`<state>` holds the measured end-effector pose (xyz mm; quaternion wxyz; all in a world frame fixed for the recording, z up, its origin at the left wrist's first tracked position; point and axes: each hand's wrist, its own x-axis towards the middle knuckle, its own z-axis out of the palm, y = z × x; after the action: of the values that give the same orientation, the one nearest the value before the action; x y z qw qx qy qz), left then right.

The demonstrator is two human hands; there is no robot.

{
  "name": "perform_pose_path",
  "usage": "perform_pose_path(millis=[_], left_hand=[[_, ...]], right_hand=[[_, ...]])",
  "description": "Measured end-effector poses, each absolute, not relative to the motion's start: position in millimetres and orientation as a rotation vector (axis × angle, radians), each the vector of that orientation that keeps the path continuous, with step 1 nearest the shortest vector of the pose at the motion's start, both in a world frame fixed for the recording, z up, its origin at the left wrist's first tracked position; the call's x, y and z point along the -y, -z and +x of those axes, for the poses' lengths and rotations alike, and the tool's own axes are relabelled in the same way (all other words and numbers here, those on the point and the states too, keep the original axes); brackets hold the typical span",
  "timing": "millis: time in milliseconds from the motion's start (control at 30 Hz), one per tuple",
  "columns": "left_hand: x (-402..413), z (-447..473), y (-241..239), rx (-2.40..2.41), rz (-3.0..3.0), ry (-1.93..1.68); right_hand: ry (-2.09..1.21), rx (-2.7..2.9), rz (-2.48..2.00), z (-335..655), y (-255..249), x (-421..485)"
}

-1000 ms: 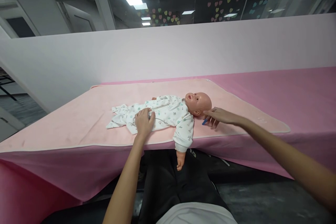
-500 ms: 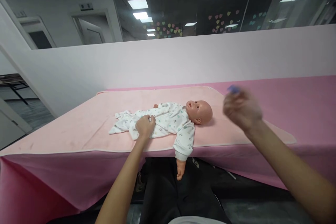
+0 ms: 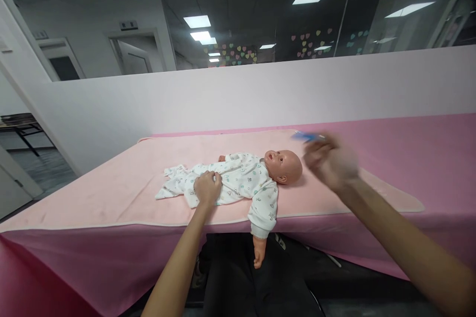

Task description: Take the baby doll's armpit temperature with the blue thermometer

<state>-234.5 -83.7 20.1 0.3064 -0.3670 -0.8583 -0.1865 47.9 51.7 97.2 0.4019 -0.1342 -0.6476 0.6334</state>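
A baby doll [image 3: 284,166] lies on its back in a white printed outfit [image 3: 241,176], head to the right, one arm hanging over the table's front edge. My left hand [image 3: 208,187] is closed at the doll's lower body, fingers curled into the outfit's cloth; a small pale bit shows between the fingers. To the right of the doll's head, my right hand [image 3: 330,161] is raised and smeared by motion. Its fingers pinch a slender blue thing [image 3: 307,136], which points left above the doll's head and is too blurred to name.
Under the doll spreads a peach blanket [image 3: 111,183] with a pale edge, on a table with a pink cloth [image 3: 409,158]. A low white wall [image 3: 260,94] with glass above it stands behind. The wearer's dark-trousered legs [image 3: 238,277] are below the front edge.
My right hand has moved left, nearer to the doll's head, and more of the blue thing shows. My left hand stays on the doll. The view has tilted slightly up.
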Motion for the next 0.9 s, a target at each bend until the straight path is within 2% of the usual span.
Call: perform_pose_path(millis=[167,567,900], left_hand=[[84.5,-235.1,-20.6,2.273,-0.978,0.506],[83.6,-236.6,-20.6,2.273,-0.992,0.492],[83.8,-234.7,-21.7,2.280,-0.981,0.497]], right_hand=[[-1.895,1.515,-0.363,38.3,-73.3,-50.6],[-1.824,1.663,-0.695,20.9,-48.9,-61.9],[-1.866,1.671,-0.600,25.3,-51.1,-63.4]])
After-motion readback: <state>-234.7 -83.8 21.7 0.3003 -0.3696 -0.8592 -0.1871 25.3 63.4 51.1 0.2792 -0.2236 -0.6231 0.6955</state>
